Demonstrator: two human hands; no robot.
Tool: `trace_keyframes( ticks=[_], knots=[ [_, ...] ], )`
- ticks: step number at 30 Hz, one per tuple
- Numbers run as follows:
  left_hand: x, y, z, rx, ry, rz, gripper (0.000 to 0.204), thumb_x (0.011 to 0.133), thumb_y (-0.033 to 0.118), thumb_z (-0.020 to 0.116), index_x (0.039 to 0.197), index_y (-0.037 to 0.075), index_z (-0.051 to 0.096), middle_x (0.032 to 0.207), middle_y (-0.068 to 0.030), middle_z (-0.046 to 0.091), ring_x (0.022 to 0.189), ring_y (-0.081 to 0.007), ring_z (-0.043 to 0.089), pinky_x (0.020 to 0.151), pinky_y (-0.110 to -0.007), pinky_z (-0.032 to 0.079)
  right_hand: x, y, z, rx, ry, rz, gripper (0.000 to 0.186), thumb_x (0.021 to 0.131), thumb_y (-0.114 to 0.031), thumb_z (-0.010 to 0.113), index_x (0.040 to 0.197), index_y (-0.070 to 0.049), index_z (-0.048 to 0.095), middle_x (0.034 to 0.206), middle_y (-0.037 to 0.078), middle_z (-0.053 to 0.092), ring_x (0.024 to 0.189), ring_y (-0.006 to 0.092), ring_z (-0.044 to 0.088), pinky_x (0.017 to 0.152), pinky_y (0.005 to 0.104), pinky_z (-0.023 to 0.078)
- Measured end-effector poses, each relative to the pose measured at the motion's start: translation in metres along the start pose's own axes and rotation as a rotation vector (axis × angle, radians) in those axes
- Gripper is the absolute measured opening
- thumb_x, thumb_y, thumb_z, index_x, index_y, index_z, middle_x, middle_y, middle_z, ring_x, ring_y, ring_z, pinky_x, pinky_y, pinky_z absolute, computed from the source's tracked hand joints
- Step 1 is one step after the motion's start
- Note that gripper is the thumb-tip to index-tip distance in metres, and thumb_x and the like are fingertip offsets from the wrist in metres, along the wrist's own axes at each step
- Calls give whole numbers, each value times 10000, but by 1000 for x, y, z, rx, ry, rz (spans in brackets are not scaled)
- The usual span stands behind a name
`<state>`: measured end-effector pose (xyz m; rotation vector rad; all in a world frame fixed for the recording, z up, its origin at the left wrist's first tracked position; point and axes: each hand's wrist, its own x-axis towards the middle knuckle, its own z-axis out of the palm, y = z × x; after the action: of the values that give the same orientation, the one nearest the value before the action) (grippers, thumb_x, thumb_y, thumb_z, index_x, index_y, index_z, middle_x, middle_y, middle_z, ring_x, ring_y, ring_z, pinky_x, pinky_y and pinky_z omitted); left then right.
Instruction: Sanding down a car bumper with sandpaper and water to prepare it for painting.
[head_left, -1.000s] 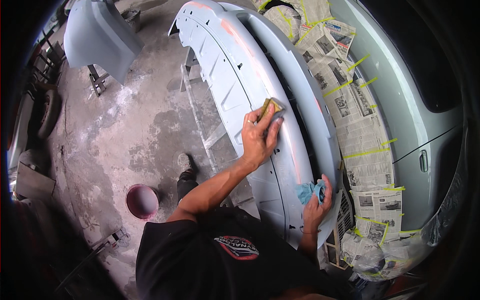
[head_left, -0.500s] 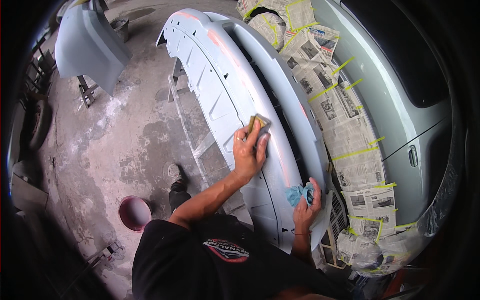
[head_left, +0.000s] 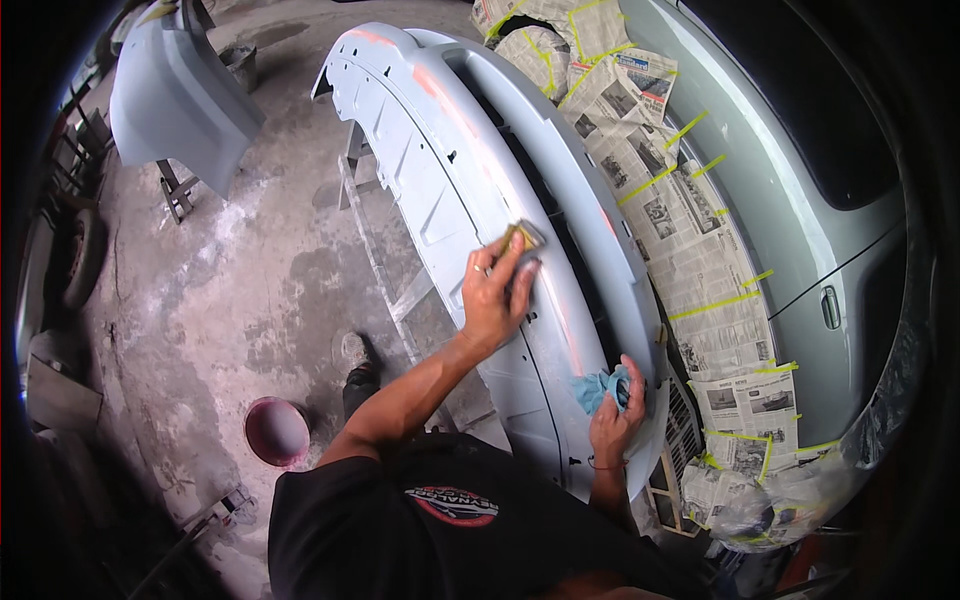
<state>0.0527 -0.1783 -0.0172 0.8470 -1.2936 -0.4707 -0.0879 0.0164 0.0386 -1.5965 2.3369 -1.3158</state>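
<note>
A long light-grey car bumper (head_left: 455, 215) lies in front of me, with pinkish patches along its ridge. My left hand (head_left: 493, 297) presses a folded piece of sandpaper (head_left: 522, 240), tan with a grey side, against that ridge near the middle. Its fingers are closed on the paper. Lower right, my right hand (head_left: 615, 425) grips a crumpled blue cloth (head_left: 598, 390), which touches the near part of the bumper beside the dark slot. Fingers and cloth partly hide each other there.
A slatted stand (head_left: 385, 290) holds the bumper up. Close on the right is a silver-green car (head_left: 800, 260), masked with newspaper (head_left: 700, 270) and yellow tape. A reddish bucket of cloudy liquid (head_left: 277, 432) sits on the floor at left. Another grey panel (head_left: 180, 95) rests on a stand farther off.
My left hand and the sandpaper have shifted slightly along the ridge, away from me. My right hand stays on the cloth in nearly the same spot.
</note>
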Motion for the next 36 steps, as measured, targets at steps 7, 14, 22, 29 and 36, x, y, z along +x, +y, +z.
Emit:
trace_keyframes(
  ticks=[7,14,22,29,36],
  knots=[
    [-55,19,-6,-92,-130,61,528,812,56,787,1317,73,633,1208,-193,642,962,-319,605,844,-402,515,-5,10,0,13,-12,-8,470,857,47,477,1316,2,571,1262,150,583,1140,262,566,1007,359,453],
    [99,-33,-11,275,-15,106,405,849,103,747,1246,68,680,1002,-187,638,899,-316,597,770,-393,512,-3,1,3,-13,-21,-8,472,856,48,462,1314,8,572,1254,154,586,1133,262,569,1003,354,458],
    [52,15,-19,313,-407,243,428,820,109,748,1244,106,691,1004,-179,642,922,-322,608,808,-442,510,1,2,1,69,15,15,494,820,65,455,1296,17,582,1243,177,600,1133,301,581,1020,386,458],
    [85,-17,-8,418,-219,148,418,847,145,734,1256,92,672,984,-183,640,893,-333,599,804,-447,488,-4,8,4,17,48,-26,473,838,70,464,1293,23,585,1238,177,605,1146,299,583,999,381,485],
    [157,-53,-26,596,-219,154,313,871,166,675,1171,79,697,928,-191,661,889,-346,601,819,-439,483,1,-16,1,140,-14,50,477,836,83,471,1293,12,588,1221,165,613,1130,281,590,1007,367,467]
  ],
)
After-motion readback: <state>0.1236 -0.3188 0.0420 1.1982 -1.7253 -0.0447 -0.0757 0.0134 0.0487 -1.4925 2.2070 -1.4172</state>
